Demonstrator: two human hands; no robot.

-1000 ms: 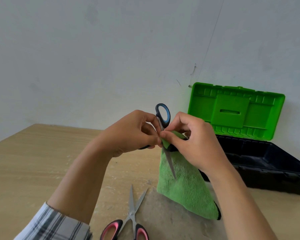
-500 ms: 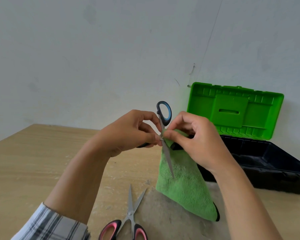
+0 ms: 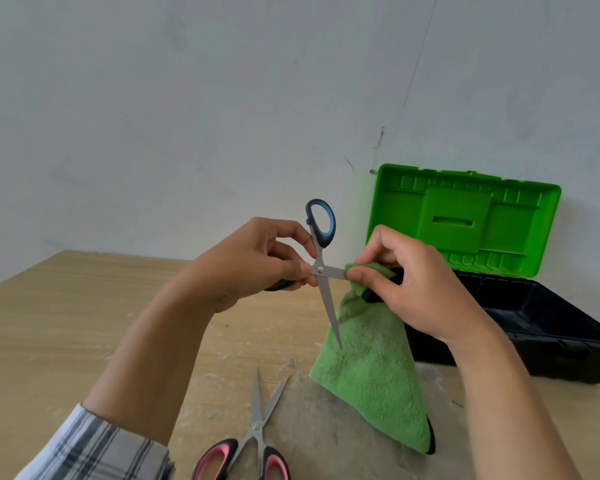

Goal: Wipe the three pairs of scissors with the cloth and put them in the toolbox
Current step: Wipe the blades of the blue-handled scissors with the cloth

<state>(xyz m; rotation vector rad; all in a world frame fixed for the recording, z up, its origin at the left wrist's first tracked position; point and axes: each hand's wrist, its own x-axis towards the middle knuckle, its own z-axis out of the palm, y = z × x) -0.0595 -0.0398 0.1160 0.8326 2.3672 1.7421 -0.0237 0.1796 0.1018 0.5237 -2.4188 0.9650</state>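
The left hand (image 3: 257, 266) grips the blue scissors (image 3: 320, 269), its fingers curled round the lower handle, which is mostly hidden in the palm, with thumb and fingertip closed right at the pivot. The scissors are opened wide and held up in the air between the two hands: the free blue-lined loop stands above the left fingertips, one blade slants down and away from that hand, and the other blade runs level straight across to the right hand (image 3: 416, 285). There the right thumb and curled fingers pinch a fold of the cloth (image 3: 371, 370) round that level blade, so its tip is covered. The rest of the cloth hangs below the right hand, behind the downward blade, and its lower edge reaches the table (image 3: 66, 323). A dark bit shows just under the right thumb; what it is cannot be told. Below the left hand, between the two forearms, the pink scissors (image 3: 257, 441) lie on the table with blades slightly apart, pointing away from the person. Beyond the right hand the toolbox (image 3: 548, 355) sits open, its green lid (image 3: 458, 220) upright against the wall (image 3: 187, 116). A plaid sleeve (image 3: 97, 448) covers the left forearm.
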